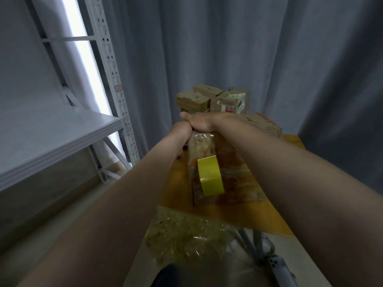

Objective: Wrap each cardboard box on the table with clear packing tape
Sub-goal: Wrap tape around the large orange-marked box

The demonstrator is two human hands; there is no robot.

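The cardboard box (219,175) wore glossy, wrinkled clear tape; the tape roll (210,176) shone yellow. The surface (277,212) was smooth wood, the shelf rack (112,65) matt painted metal.

Right hand (200,121) palm-down, thumb extended, touching left hand (179,131); fingers of both hidden

On the table (269,220) before us lay the box (234,177), running away from us, with the tape roll (210,175) on its top. Our left hand (180,131) and right hand (199,123) met at its far end, touching. Behind them more boxes (194,98) were stacked, with another box (263,123) to the right. A crumpled wad (186,235) lay at the table's near edge. A shelving rack (62,131) stood to the left and a curtain (228,48) behind.
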